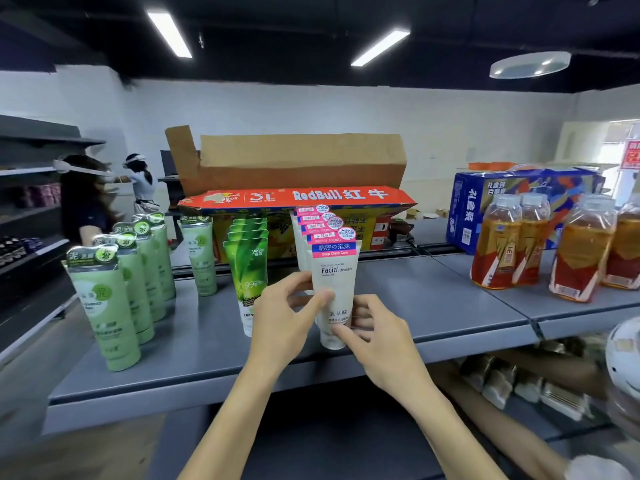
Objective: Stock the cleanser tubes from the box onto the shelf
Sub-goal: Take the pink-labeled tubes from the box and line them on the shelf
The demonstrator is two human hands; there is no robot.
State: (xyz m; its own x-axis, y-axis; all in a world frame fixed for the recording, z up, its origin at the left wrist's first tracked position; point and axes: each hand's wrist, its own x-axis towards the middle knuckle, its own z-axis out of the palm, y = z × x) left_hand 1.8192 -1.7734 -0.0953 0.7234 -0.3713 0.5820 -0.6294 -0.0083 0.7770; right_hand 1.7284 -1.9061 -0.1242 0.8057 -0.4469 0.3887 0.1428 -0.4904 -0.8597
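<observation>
On the shelf (433,306), both hands' fingers (341,332) pinch the front white cleanser tube (334,282) upright.

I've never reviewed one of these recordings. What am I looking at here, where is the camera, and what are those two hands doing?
There is no robot here: a person wears one wide-angle camera on the head, looking down at their own hands. The left hand and right hand both hold the front white facial cleanser tube, standing it cap-down on the grey shelf at the head of a row of matching tubes. Left of it stand aloe tubes and pale green cleanser tubes. Behind is an open Red Bull cardboard box; to the right, bottled tea.
</observation>
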